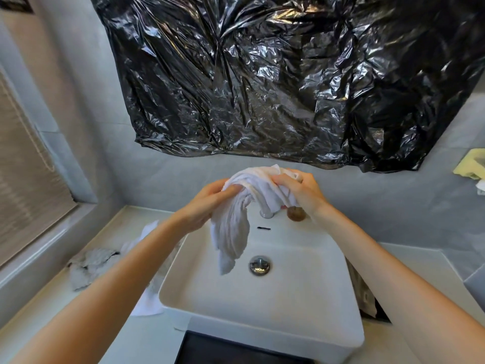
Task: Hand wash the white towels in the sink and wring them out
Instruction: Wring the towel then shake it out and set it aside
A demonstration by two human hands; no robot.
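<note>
A white towel [233,227] hangs bunched above the white sink [262,306], its lower end dangling toward the metal drain [259,264]. My left hand [207,203] grips the towel's upper left part with curled fingers. My right hand [299,190] grips the upper right part, over the tap, which the towel mostly hides. The basin holds no standing water that I can see.
More white cloth [147,303] and a grey rag [89,264] lie on the counter left of the sink. A brown round object [296,214] sits on the sink's back ledge. Black plastic sheeting [288,74] covers the wall above. A yellow cloth [471,164] lies at far right.
</note>
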